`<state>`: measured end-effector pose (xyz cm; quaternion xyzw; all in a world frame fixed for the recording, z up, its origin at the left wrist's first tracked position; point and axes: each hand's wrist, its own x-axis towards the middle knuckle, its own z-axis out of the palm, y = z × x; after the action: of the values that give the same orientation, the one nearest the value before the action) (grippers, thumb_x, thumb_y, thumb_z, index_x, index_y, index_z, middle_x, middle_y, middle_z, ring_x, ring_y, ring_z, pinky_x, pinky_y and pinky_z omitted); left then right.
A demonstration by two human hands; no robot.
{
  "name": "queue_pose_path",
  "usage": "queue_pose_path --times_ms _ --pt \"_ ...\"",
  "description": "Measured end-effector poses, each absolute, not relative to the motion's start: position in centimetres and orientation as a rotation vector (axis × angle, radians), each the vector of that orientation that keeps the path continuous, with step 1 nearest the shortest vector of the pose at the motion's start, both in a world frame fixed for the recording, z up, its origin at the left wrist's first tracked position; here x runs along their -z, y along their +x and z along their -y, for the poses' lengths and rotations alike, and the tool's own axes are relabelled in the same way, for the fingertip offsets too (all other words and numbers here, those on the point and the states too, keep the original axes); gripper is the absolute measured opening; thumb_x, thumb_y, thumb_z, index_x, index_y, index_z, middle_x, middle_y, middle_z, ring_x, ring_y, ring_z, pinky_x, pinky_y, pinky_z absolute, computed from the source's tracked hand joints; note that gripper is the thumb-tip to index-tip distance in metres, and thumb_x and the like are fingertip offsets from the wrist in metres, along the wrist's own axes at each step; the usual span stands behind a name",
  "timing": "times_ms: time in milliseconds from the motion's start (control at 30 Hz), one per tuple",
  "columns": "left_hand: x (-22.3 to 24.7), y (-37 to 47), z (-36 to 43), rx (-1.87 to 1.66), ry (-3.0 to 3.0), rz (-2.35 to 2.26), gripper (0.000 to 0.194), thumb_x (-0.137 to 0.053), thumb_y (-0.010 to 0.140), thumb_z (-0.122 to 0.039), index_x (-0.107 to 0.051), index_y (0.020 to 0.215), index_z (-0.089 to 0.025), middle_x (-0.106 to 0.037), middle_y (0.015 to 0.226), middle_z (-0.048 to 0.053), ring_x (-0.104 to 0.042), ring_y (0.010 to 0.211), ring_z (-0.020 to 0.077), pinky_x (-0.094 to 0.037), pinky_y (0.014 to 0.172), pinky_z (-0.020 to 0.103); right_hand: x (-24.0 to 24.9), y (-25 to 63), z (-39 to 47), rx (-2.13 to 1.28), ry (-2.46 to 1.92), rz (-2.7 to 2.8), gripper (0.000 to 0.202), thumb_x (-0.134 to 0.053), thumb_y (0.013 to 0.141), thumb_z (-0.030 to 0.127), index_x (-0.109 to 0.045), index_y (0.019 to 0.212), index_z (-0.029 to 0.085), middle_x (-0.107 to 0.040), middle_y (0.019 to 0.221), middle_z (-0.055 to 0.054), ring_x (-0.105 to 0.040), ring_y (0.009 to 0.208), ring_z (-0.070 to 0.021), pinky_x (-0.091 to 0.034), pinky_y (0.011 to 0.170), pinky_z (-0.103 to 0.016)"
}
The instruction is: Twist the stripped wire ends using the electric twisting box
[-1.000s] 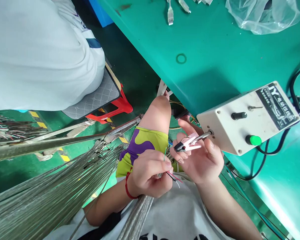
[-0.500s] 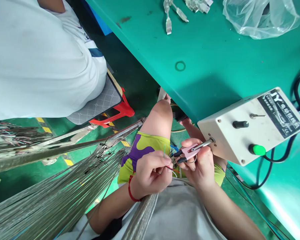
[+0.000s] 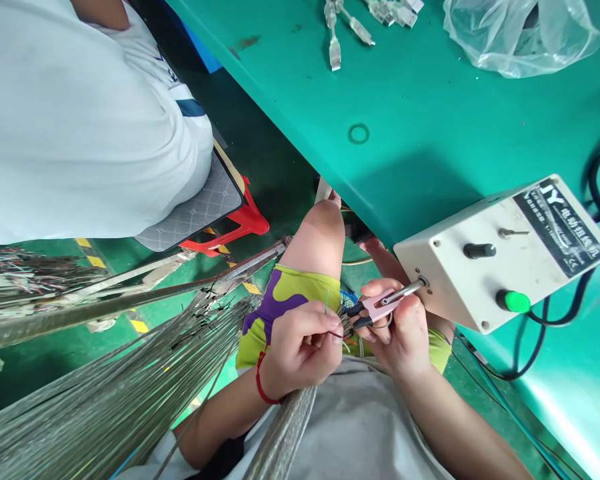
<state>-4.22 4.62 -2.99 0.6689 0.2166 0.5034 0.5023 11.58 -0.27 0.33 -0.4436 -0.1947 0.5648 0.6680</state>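
Note:
My left hand [image 3: 307, 343] is closed in a pinch on the thin coloured wires [image 3: 334, 335] at a cable's end; a green, a dark and a white strand stick out past the fingertips. My right hand [image 3: 400, 327] has its fingers round a pink clamp [image 3: 380, 308] with black tips, which point toward the wires without touching them. The clamp sits on a metal shaft [image 3: 409, 289] that comes out of a white control box [image 3: 500, 253] with a black knob and a green button. A thick bundle of grey cables [image 3: 285, 433] passes under my left wrist.
USB plugs [image 3: 335, 53], a green ring [image 3: 359, 133] and a plastic bag [image 3: 523, 40] lie on the green table [image 3: 290, 87]. Long cables [image 3: 130, 393] hang over a rail at the left. A person in white [image 3: 90, 133] sits on a red stool [image 3: 245, 223]. Black cords run behind the box.
The clamp has turned slightly about its shaft. My left hand and the wires have shifted a very little to the left; both hands keep their grip.

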Motion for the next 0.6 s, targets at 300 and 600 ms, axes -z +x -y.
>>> queue_pose_path --times_ms 300,600 --pt "3.1 -4.3 -4.6 -1.213 1.620 -0.529 0.022 -0.070 0.110 -0.008 -0.066 0.127 -0.023 -0.075 0.089 0.001 -0.053 0.056 0.0086 -0.047 0.052 0.019 -0.4 11.7 0.3 -1.283 -0.967 0.476 0.051 -0.080 0.107 0.076 -0.085 0.112 0.025 -0.024 0.049 0.015 -0.007 0.041 -0.0108 -0.018 0.043 -0.032" --pt "2.8 -4.2 -4.7 -1.216 1.636 -0.518 0.031 -0.069 0.105 -0.002 -0.067 0.127 -0.024 -0.069 0.081 -0.002 -0.057 0.059 0.0109 -0.054 0.056 0.020 -0.6 13.6 1.8 -1.192 -1.187 0.902 0.065 -0.060 0.117 0.078 -0.089 0.095 0.024 -0.047 0.053 0.004 -0.038 0.044 -0.0157 -0.030 0.044 -0.031"
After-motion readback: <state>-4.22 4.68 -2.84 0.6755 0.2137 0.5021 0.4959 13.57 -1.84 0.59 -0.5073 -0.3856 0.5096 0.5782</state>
